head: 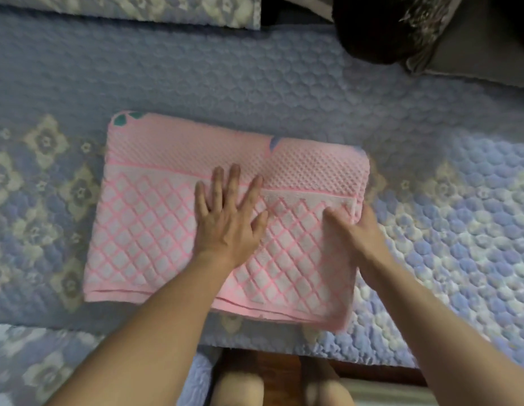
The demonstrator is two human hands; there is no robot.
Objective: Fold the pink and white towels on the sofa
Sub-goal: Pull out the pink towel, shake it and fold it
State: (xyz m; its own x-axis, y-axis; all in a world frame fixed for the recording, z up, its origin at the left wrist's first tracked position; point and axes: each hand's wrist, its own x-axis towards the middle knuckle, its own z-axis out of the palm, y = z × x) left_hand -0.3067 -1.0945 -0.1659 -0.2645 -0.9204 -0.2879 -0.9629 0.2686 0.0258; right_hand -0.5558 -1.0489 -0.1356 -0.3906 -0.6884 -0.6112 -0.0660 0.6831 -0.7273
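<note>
While the person stood at the near edge of the sofa (284,92), knees just visible at the bottom of the head view, both forearms reached forward over the seat. The pink and white towel (155,230) lay on the blue quilted cover (430,230) already folded into a layered rectangle, its stacked hems showing along the near edge. The left hand (225,218) rested flat on the middle of the towel, fingers straight and spread, gripping nothing, only pressing the cloth down. The right hand (357,230) sat at the towel's right edge, thumb on top and fingers curled under the layers, pinching that edge.

Judged step: a further fold across the width, with the left hand marking or holding the crease line. Next move would call for lifting the right edge and carrying it leftward over the flat hand's line, keeping the layers aligned so the hems do not slip.

Farther back: a dark cushion (381,27) at the upper right, well apart from the towel. No second towel was visible.
</note>
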